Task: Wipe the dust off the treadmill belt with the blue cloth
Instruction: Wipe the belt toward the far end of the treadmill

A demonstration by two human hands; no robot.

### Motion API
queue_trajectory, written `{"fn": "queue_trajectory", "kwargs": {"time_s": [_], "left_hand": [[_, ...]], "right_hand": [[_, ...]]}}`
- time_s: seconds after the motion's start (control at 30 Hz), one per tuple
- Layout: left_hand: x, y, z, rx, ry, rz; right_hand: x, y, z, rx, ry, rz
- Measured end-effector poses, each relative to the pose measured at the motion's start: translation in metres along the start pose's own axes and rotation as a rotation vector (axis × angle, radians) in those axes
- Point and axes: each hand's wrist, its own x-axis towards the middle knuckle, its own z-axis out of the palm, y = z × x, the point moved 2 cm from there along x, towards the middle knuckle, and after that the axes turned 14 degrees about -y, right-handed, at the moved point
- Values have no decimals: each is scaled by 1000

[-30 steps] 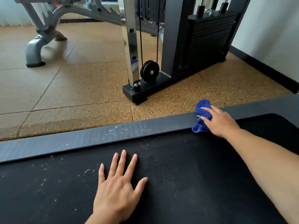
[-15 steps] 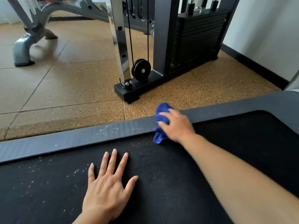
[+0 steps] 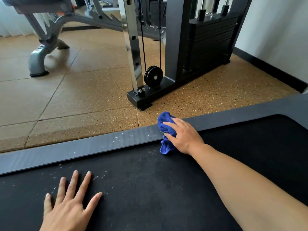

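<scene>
The black treadmill belt point(image 3: 150, 189) fills the lower part of the view, with white dust specks scattered across its left half. Along its far edge runs a grey side rail point(image 3: 83, 147), also speckled with dust. My right hand point(image 3: 183, 135) holds a bunched blue cloth point(image 3: 166, 129) and presses it down where the rail meets the belt. Part of the cloth is hidden under my fingers. My left hand point(image 3: 70, 204) lies flat on the belt at the lower left with its fingers spread.
A black cable machine base point(image 3: 146, 95) with a pulley point(image 3: 153, 77) and weight stack stands on the brown rubber floor just beyond the rail. A grey bench leg point(image 3: 36, 64) is at the back left. A white wall with dark skirting runs along the right.
My right hand has slid the cloth leftward along the rail and belt edge from its place a second ago. My left hand stays flat on the belt.
</scene>
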Motion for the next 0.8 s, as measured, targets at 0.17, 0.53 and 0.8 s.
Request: {"fn": "queue_trajectory", "kwargs": {"time_s": [0.17, 0.53, 0.8], "left_hand": [[-11, -37, 8, -15, -177, -52], [-17, -34, 5, 8, -77, 45], [-12, -41, 13, 94, -65, 75]], "right_hand": [[6, -2, 3, 48, 27, 38], [25, -55, 15, 43, 119, 330], [59, -213, 87, -20, -5, 31]]}}
